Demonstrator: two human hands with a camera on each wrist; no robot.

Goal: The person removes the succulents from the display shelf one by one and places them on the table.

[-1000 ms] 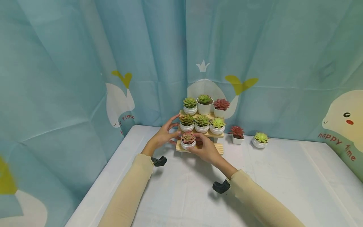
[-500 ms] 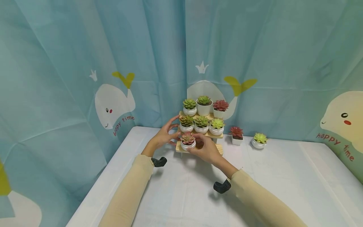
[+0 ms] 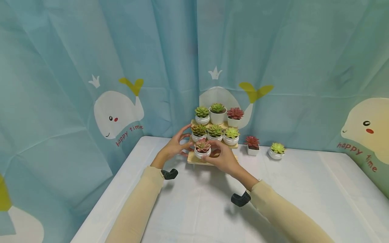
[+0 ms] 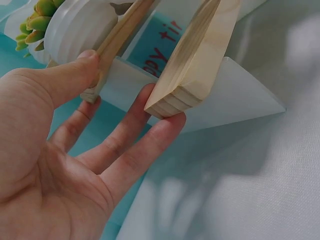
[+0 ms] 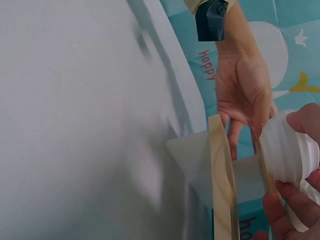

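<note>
My right hand (image 3: 225, 159) grips a small white pot with a pink succulent (image 3: 202, 145) just over the lowest shelf of a stepped wooden plant stand (image 3: 197, 159). The right wrist view shows fingers and thumb around the ridged white pot (image 5: 284, 150), apart from the lowest board (image 5: 223, 185). At the stand's left end, my left hand (image 3: 174, 145) holds it. In the left wrist view, the thumb and a finger pinch the middle board (image 4: 120, 42), while two fingertips touch the end of the lowest board (image 4: 200, 65).
Several potted succulents fill the upper two shelves, including a red one (image 3: 235, 113) at top right. On the white table (image 3: 188, 202), right of the stand, are a red succulent (image 3: 253, 142) and a light green one (image 3: 277, 148). A whale-print curtain (image 3: 170, 67) hangs close behind.
The pink succulent's pot has risen slightly off the lowest shelf with my right hand. My left hand keeps its hold on the stand. The head view has shifted a little.
</note>
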